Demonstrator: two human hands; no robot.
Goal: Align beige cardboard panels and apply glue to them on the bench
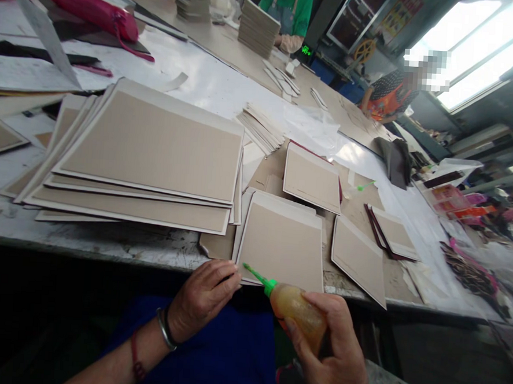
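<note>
My right hand (pixel 331 350) is wrapped round a soft bottle of amber glue (pixel 299 313) with a green nozzle, whose tip touches the near left corner of a square grey board panel (pixel 283 246) at the table's front edge. My left hand (pixel 202 296) has its fingers curled on that same panel's near left edge, pinching it. A bracelet sits on that wrist. Two more small panels lie just beyond and to the right, one (pixel 312 178) further back and one (pixel 359 256) angled off the edge.
A fanned stack of large board panels (pixel 150 151) fills the table's left. A pile of thin card strips (pixel 260 125) lies behind. A pink bag (pixel 89 8) rests far left. Two other people work across the table, one in green (pixel 289 11), one in orange (pixel 388 96).
</note>
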